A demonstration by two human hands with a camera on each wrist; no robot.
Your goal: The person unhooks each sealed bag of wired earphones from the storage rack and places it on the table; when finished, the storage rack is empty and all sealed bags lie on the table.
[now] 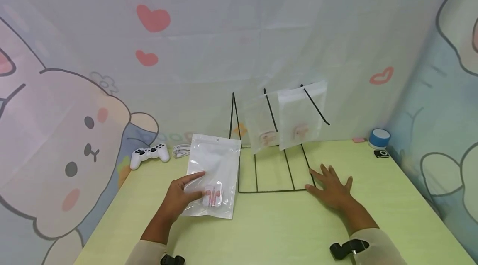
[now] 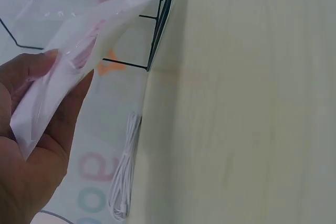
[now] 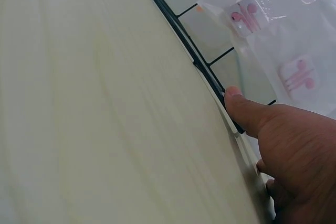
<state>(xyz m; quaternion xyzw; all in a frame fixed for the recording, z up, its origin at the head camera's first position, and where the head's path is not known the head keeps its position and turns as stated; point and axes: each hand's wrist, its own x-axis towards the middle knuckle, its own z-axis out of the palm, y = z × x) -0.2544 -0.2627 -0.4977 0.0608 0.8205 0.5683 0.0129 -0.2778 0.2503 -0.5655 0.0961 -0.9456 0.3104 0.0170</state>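
My left hand (image 1: 178, 196) pinches a clear-fronted white zip pouch (image 1: 214, 157) by its left side, thumb in front and fingers behind in the left wrist view. Pink earphones in a small case (image 1: 212, 195) show through the pouch's lower part. The pouch is upright, left of a black wire rack (image 1: 276, 191). My right hand (image 1: 332, 188) lies at the rack's right front corner with fingers spread, its thumb (image 3: 241, 109) against the base wire. Two similar pouches hang from the rack's prongs, one in the middle (image 1: 261, 126) and one at the right (image 1: 300, 111).
A white game controller (image 1: 150, 155) and a coiled white cable (image 1: 181, 150) lie at the back left. Toward the back right are a blue and white cylinder (image 1: 379, 138), a small black device (image 1: 381, 154) and a pink block (image 1: 358, 140). A printed curtain (image 1: 209, 61) hangs behind the table.
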